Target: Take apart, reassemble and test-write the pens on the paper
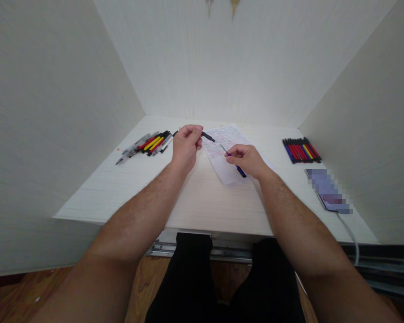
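Note:
My left hand (186, 146) is closed on a black pen part (208, 137) that looks like a barrel or cap, pointing right and down over the paper. Closed too is my right hand (249, 159), gripping a blue pen (241, 172) whose thin, dark refill end (223, 147) sticks out toward the black part. A small gap separates the two pieces. Beneath both hands lies a sheet of paper (227, 172), its upper half covered with rows of red and dark writing.
A loose pile of mixed pens (151, 143) lies on the left of the white desk (202, 202). At the right is a neat row of red, blue and yellow pens (301, 151). Nearer me lie a phone (326, 190) and its white cable (352, 235). White panels enclose three sides.

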### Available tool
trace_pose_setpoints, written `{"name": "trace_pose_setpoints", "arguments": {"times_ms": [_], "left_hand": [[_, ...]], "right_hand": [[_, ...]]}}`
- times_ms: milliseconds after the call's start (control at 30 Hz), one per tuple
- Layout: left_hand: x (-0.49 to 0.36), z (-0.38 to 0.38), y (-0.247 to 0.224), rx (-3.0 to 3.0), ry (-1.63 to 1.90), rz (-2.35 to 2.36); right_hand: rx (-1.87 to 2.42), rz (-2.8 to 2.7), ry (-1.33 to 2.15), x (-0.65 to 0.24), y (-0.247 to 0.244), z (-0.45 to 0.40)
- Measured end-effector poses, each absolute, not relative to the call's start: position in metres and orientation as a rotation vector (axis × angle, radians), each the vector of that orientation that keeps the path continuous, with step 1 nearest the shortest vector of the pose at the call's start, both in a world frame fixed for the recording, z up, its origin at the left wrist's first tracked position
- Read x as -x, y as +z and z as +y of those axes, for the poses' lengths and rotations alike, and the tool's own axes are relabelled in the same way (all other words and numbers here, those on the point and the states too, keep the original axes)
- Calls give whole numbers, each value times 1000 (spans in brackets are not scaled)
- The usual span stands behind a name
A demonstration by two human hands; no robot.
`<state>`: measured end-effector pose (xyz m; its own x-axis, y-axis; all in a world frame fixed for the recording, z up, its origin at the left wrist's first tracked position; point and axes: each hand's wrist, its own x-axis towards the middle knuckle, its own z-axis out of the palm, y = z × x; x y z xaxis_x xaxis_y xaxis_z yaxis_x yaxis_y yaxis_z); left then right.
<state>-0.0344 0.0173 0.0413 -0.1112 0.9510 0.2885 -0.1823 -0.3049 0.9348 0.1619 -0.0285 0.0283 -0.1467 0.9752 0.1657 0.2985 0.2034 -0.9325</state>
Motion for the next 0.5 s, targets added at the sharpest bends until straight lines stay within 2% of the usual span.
{"name": "trace_pose_setpoints", "arguments": {"times_ms": [200,500], "left_hand": [[32,18,29,-1306,1410,1081],[10,9,-3,-2014,966,1350]], "right_hand": [[1207,-1481,885,-166,31,-26],[1186,-1294,875,-169,31,-21]]}}
